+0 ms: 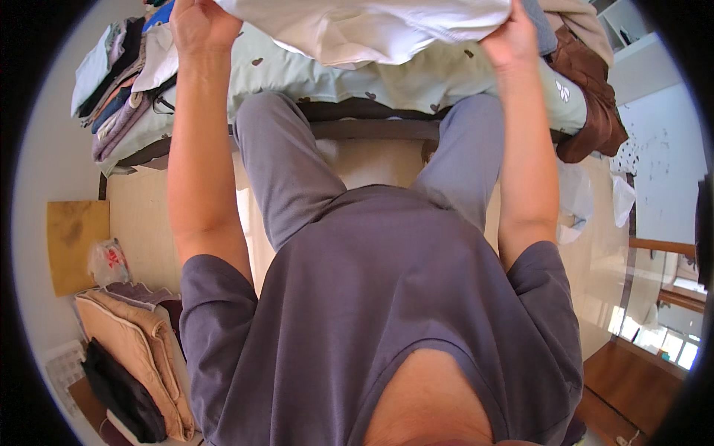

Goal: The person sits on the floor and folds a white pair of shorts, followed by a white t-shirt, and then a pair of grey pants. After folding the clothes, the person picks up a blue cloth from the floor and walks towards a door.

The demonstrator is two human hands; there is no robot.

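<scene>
A white cloth or garment is stretched between my hands at the top of the view, above the bed; its upper part is cut off by the frame. My left hand grips its left end, and my right hand grips its right end, with the fingertips partly hidden. Beneath it lies a pale green bedsheet with dark hearts. Folded clothes are stacked on the bed at the left, a white folded piece nearest my left hand. Brown fabric hangs over the bed's right end, beside a grey cloth.
My knees are against the bed's front edge. At the lower left are a folded tan quilt, a black cloth and a plastic bag. More thin plastic bags lie at the right, above a brown wooden piece of furniture.
</scene>
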